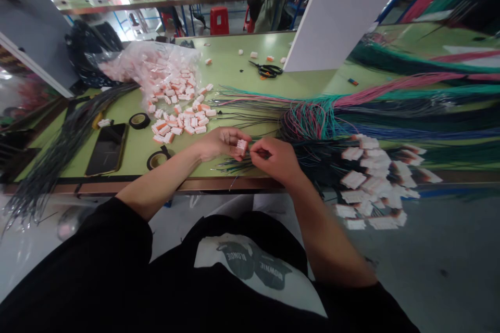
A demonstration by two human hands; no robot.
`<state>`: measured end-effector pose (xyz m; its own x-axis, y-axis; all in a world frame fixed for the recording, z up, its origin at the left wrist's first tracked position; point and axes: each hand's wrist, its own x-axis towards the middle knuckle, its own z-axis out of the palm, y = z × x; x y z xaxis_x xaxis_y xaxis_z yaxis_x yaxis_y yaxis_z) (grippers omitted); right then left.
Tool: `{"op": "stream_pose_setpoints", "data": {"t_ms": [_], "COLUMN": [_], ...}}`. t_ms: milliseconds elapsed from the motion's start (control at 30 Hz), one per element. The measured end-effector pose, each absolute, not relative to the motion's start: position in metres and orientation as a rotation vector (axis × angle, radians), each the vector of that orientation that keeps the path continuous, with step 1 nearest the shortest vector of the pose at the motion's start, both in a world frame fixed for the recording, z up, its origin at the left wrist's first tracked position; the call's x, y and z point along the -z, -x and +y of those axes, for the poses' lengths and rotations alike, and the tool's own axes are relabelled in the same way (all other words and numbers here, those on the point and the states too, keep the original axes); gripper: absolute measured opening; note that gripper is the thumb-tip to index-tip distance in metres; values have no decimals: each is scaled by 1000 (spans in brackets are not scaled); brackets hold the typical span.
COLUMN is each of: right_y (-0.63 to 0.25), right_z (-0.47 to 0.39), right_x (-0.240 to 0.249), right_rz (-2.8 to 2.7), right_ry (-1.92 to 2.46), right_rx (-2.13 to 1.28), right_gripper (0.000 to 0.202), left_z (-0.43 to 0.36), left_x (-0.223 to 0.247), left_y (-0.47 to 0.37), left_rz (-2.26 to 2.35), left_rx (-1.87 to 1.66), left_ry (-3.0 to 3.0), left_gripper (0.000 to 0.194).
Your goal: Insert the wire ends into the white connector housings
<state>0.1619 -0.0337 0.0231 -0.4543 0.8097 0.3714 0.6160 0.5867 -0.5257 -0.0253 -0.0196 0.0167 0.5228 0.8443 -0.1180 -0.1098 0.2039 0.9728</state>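
Note:
Near the table's front edge, my left hand (223, 144) is closed around a white and orange connector housing (241, 146), pinched at the fingertips. Just to its right, my right hand (275, 158) has thumb and forefinger pressed together close to the housing. What those fingers pinch is too small to make out, though a thin wire seems to lead there. Loose wires (250, 122) with bare ends fan out behind both hands. A bundle of green, pink and black wires (312, 117) lies beyond my right hand.
Loose connector housings (183, 117) spill from a plastic bag (156, 65) at the left. A phone (106, 150), black tape rolls (139, 120) and dark wires (74, 127) lie nearby. Scissors (267, 69) lie behind. Wired connectors (371, 177) hang over the front edge at right, near a white panel (336, 15).

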Motion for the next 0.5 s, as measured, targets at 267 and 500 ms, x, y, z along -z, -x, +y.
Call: {"op": "stream_pose_setpoints", "data": {"t_ms": [267,500], "right_y": [-159,-161], "right_z": [-35,-29], "right_x": [-21,-20], "right_rz": [-2221,-2298], "right_ry": [1152,1209], "right_rx": [-461,-433], "right_gripper": [15,16], "left_z": [-23,-21], "left_x": [-20,-21], "left_y": [22,22], "left_rz": [780,843], "left_rx": [-749,-648], "left_ry": [-1169,-1151], "left_gripper": [39,41]}}
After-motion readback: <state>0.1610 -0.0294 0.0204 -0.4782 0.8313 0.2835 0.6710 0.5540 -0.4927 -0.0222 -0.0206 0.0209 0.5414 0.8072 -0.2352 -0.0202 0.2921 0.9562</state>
